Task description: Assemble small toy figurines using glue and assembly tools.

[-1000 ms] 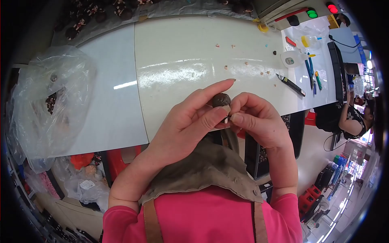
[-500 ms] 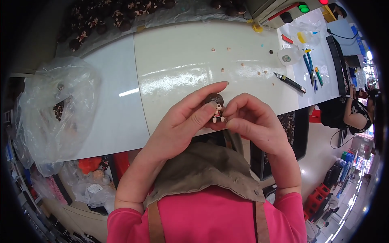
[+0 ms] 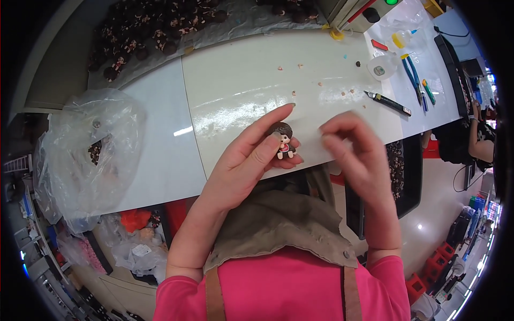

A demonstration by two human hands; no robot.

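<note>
A small doll figurine (image 3: 286, 147) with dark brown hair, a pale face, a red patch on its front and pale feet is held over the table's near edge. My left hand (image 3: 247, 160) is closed round it, thumb on its head and fingers behind. To the right, apart from the figurine, hovers my right hand (image 3: 356, 152), slightly blurred. Its thumb and forefinger are curled together in a pinch, and anything between them is too small to make out.
Many dark figurines (image 3: 142, 37) lie at the back left. A clear plastic bag (image 3: 115, 155) rests on the left. At right are a craft knife (image 3: 388, 103), pliers (image 3: 411, 77) and a white bottle (image 3: 381, 67). A black tray (image 3: 409, 184) sits below the right edge. Small crumbs dot the table (image 3: 241, 69).
My right hand has drawn back from the figurine, up and to the right, its fingers still curled. The left hand keeps hold of the figurine, whose front now shows more. The view has shifted slightly.
</note>
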